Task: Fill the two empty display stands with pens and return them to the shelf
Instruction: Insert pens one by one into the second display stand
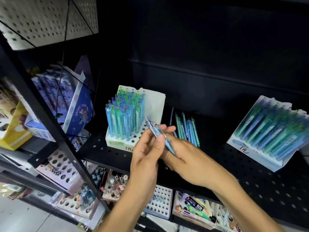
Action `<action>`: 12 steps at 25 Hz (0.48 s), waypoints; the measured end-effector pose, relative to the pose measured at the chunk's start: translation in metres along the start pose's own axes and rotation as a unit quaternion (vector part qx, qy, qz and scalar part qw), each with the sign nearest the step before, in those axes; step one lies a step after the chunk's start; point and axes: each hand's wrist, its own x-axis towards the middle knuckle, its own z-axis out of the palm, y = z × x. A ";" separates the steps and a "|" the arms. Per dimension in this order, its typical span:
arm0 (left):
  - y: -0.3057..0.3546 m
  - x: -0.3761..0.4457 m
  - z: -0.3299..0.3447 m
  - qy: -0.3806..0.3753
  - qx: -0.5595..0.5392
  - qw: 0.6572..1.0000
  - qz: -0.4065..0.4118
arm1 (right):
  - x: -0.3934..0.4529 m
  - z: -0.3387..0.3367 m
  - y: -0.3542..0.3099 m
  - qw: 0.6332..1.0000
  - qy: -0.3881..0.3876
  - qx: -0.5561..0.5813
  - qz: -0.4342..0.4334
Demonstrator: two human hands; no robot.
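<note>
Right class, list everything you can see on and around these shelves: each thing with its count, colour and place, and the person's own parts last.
Partly filled stand: one, white, left on black shelf, blue-green pens upright.
Full stand: one, white, right, tilted back.
Loose pens: a pile, blue-green, between the stands.
Held pen: one, bluish, in both hands.
Gift boxes: several, blue-purple, left unit.
Holed stands: several, pale, lower shelves.
Pegboard: one, white, top left.
Left hand: pinches the pen.
Right hand: grips the pen.
</note>
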 end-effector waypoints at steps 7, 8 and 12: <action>-0.009 0.005 0.006 0.118 -0.048 0.989 -0.077 | -0.017 -0.019 0.019 0.990 0.047 -0.035 0.131; -0.009 0.006 0.008 0.137 -0.054 0.986 -0.080 | -0.016 -0.025 0.030 0.977 0.119 -0.056 0.167; -0.015 0.007 0.016 0.169 -0.113 0.971 -0.122 | -0.003 -0.005 0.064 0.917 0.127 -0.259 0.276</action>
